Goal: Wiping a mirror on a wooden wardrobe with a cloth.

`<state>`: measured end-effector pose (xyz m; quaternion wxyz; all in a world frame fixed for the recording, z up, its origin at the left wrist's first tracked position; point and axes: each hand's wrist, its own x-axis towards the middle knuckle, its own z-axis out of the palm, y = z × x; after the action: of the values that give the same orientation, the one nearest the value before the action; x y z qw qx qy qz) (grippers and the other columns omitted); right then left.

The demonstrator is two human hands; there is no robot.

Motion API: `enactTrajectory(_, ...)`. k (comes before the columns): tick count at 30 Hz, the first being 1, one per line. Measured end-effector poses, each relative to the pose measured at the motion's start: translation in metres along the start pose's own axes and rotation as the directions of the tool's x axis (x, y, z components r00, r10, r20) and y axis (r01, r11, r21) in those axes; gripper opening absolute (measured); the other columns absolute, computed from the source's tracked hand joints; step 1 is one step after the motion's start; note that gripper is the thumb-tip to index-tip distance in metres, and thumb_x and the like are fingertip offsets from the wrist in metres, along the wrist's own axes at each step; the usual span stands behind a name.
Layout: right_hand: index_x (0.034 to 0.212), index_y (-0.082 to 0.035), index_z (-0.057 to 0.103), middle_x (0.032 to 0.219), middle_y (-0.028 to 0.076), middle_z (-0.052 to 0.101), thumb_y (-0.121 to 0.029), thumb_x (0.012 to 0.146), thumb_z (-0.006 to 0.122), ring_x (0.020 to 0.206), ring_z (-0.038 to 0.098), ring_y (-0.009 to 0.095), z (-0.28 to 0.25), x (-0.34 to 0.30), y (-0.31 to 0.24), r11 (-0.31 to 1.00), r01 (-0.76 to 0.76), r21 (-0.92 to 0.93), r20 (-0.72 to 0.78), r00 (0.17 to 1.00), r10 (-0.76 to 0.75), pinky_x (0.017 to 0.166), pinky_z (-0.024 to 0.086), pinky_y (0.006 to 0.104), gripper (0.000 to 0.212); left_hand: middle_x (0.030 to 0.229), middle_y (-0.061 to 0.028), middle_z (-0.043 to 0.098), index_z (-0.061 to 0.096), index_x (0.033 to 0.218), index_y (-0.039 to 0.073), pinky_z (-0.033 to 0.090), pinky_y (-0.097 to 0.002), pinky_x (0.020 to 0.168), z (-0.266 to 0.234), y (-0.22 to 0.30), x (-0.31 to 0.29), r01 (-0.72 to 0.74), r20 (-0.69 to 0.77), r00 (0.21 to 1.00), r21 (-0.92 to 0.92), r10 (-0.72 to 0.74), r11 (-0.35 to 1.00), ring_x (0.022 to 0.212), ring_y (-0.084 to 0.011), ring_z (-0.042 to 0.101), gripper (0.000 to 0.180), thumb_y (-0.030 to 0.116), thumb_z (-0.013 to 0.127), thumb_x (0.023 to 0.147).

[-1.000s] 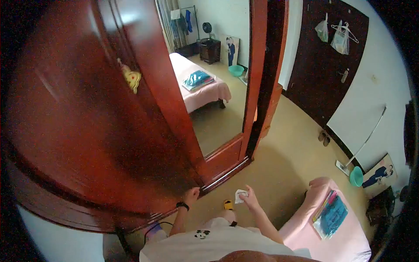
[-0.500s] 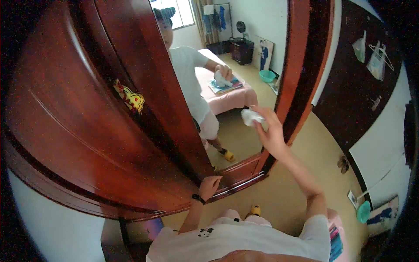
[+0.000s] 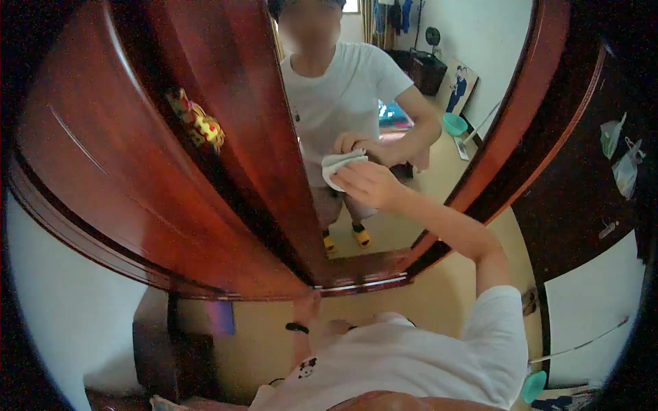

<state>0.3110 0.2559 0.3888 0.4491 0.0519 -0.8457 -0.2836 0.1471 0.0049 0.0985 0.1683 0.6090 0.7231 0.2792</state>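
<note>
Cloth (image 3: 337, 166) pressed flat on the mirror (image 3: 411, 137) of the wardrobe door, under your right hand (image 3: 367, 183), fingers spread over it. Your left hand (image 3: 306, 306) sits at the door's bottom edge (image 3: 360, 281), by the black wristband (image 3: 297, 328); can't tell if it grips. Yellow sticker (image 3: 199, 123) on the door panel at left. Teal basin (image 3: 454, 124) shows in the reflection, contents not visible.

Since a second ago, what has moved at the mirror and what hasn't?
The right hand has risen from low near the floor to the mirror, pressing the white cloth against the glass; it still holds the cloth. The head has tilted up, so the reflection now fills the mirror. The left hand stays at the bottom edge of the wooden frame, black wristband on.
</note>
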Motion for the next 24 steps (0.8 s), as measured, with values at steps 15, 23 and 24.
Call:
enactTrajectory(15, 0.095, -0.009, 0.056, 0.069, 0.003, 0.055, -0.014, 0.075, 0.052, 0.061, 0.053, 0.021, 0.003, 0.034, -0.018, 0.933, -0.322, -0.162, 0.303, 0.883, 0.357, 0.054, 0.043, 0.0327, 0.021, 0.088, -0.0149, 0.059, 0.056, 0.101, 0.008, 0.044, -0.0387, 0.07, -0.088, -0.014, 0.027, -0.174, -0.012, 0.985, -0.049, 0.174, 0.983, 0.084, -0.0304, 0.054, 0.025, 0.009, 0.051, 0.077)
enactTrajectory(23, 0.097, -0.012, 0.057, 0.088, 0.011, 0.056, -0.015, 0.067, 0.059, 0.081, 0.055, 0.024, -0.053, 0.106, 0.021, 0.734, -0.308, -0.605, 0.518, 0.548, 0.657, 0.063, 0.045, 0.0317, 0.03, 0.125, -0.016, 0.037, 0.05, 0.111, 0.005, 0.026, -0.0482, 0.095, -0.116, 0.045, 0.092, -0.418, -0.401, 0.807, 0.128, 0.433, 0.899, 0.117, -0.039, 0.029, 0.035, 0.01, 0.054, 0.076)
enactTrajectory(24, 0.095, -0.012, 0.058, 0.089, 0.011, 0.056, -0.012, 0.064, 0.061, 0.08, 0.055, 0.025, -0.074, 0.102, 0.051, 0.777, -0.339, -0.53, 0.118, 0.878, 0.463, 0.063, 0.044, 0.0325, 0.032, 0.127, -0.0182, 0.034, 0.048, 0.113, 0.005, 0.024, -0.0501, 0.095, -0.116, 0.055, 0.098, -0.459, -0.417, 0.758, 0.206, 0.502, 0.864, 0.117, -0.0425, 0.027, 0.037, 0.012, 0.055, 0.076)
